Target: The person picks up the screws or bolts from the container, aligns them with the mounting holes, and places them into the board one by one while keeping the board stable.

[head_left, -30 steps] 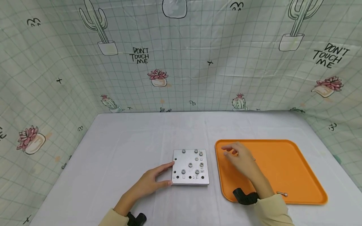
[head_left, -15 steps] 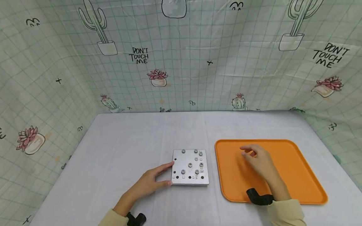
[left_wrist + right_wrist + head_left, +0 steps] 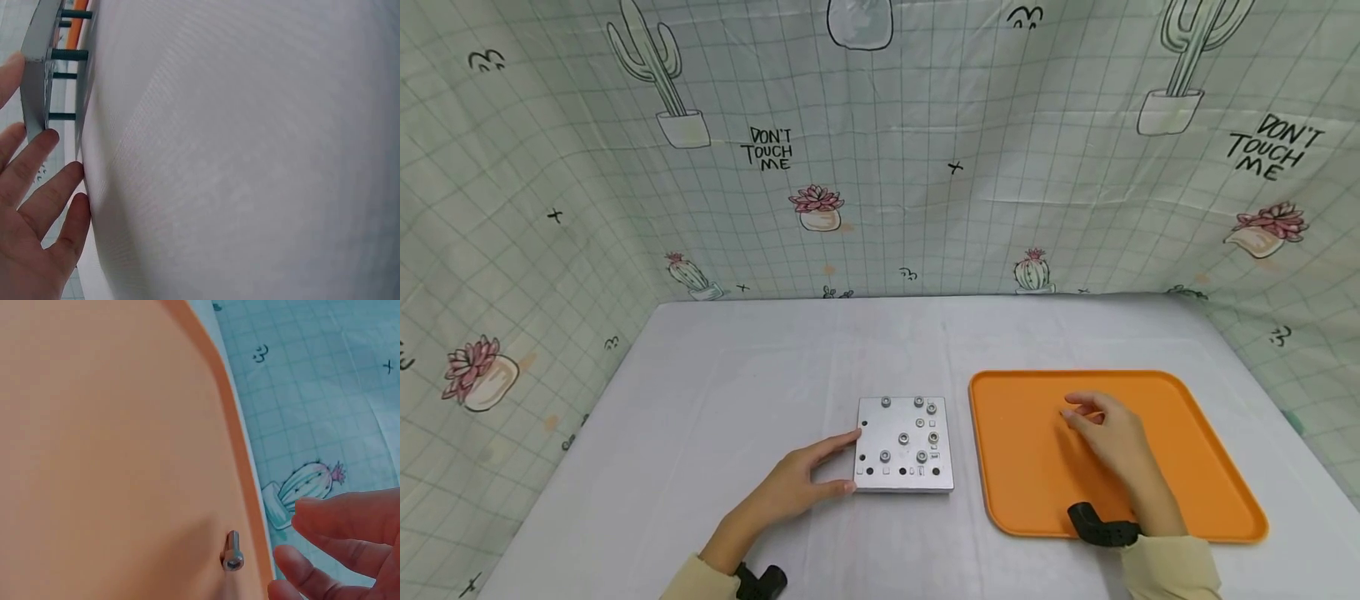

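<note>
Head view: R grip (image 3: 1116,433) hangs over the orange tray (image 3: 1022,475), released, w/ fingers loosely bent & thumb and forefinger tips near each other. R wrist view gives a socket-head screw (image 3: 233,557) on the tray floor, just beside the fingertips but apart from them, close to the tray's raised edge. L grip (image 3: 790,483) also released: fingers spread, thumb & forefinger tips touching the L edge of a square metal plate (image 3: 887,421), thumb nr the front corner. Plate lies level, L of the tray w/ a gap btwn. Its top carries approx 8 screw heads (image 3: 903,438), mostly R & back, plus approx 5 dark holes (image 3: 902,472) along the front & L; small markings sit nr some, too tiny to read. Per L wrist view, dark threaded shanks (image 3: 70,55) stick out of the underside. Blk wrist devices (image 3: 1097,529) & beige sleeves (image 3: 1172,571) on both arms. White surface (image 3: 760,375) under it all; behind, grid-pattern curtain (image 3: 895,217) w/ cactus prints & "DON'T TOUCH ME" lettering.
</note>
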